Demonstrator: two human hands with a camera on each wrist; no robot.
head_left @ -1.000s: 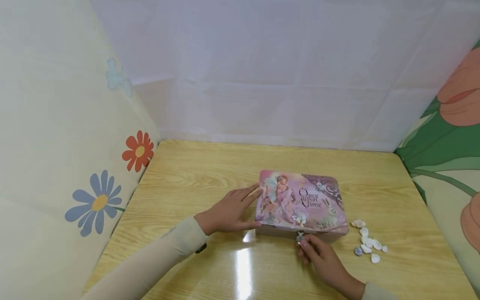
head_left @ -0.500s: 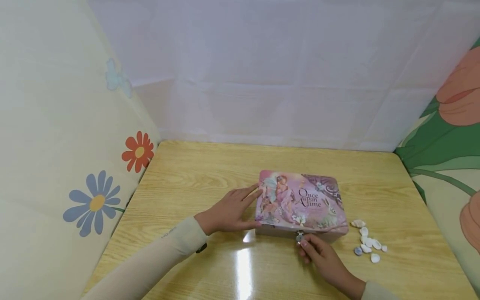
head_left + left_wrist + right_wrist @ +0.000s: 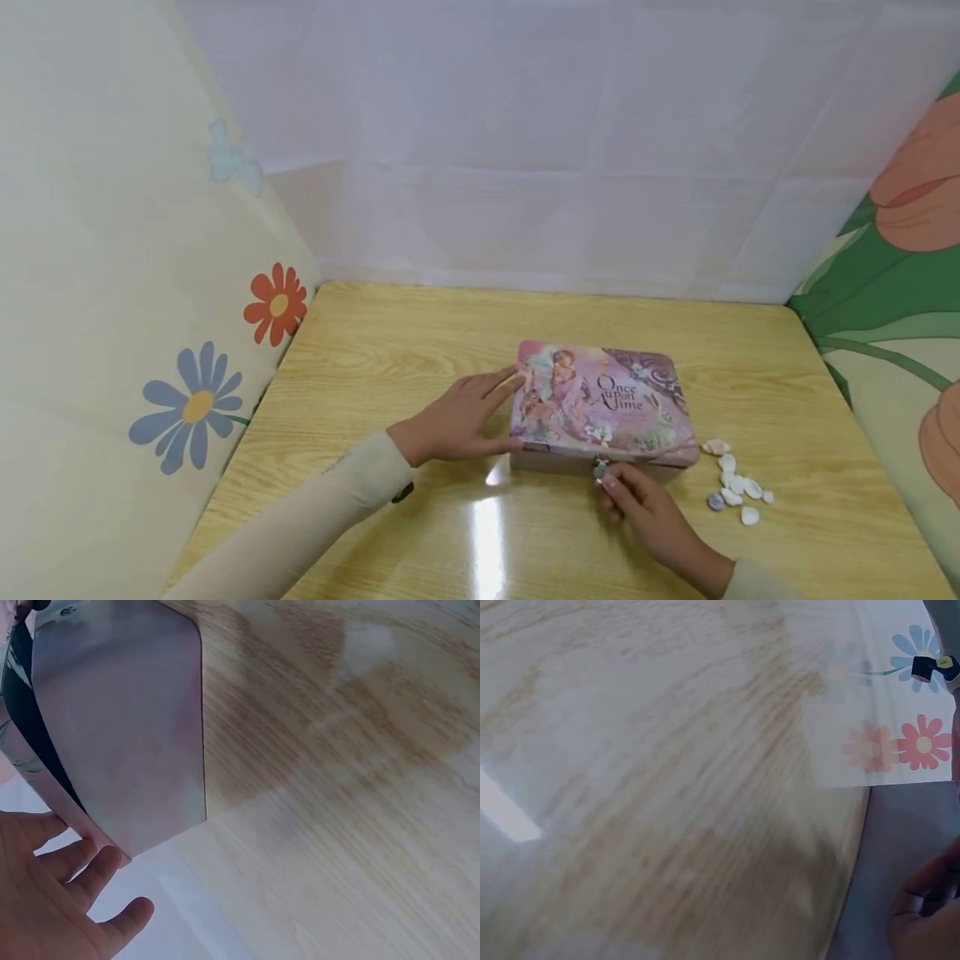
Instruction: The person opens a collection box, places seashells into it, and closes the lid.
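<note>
A pink tin box (image 3: 607,404) with fairy pictures and "Once upon a Time" on its lid lies on the table. My left hand (image 3: 457,421) rests its fingers against the box's left end, thumb near the front corner. At the middle of the front, my right hand (image 3: 648,512) pinches a small round metal clasp (image 3: 601,471) between thumb and forefinger. The left wrist view shows a dark gap between lid (image 3: 56,802) and box body (image 3: 127,727), wider toward the clasp side. Only part of the right hand (image 3: 930,922) enters the right wrist view.
Several small seashells (image 3: 731,483) lie just right of the box. The wooden table (image 3: 390,342) is bounded by a white cloth (image 3: 487,167) behind and flower-printed panels on both sides. A bright reflection falls on the tabletop in front.
The clasp and my right fingertips have risen very slightly, and the lid's front edge seems a little higher. My left hand has stayed at the box's left end.
</note>
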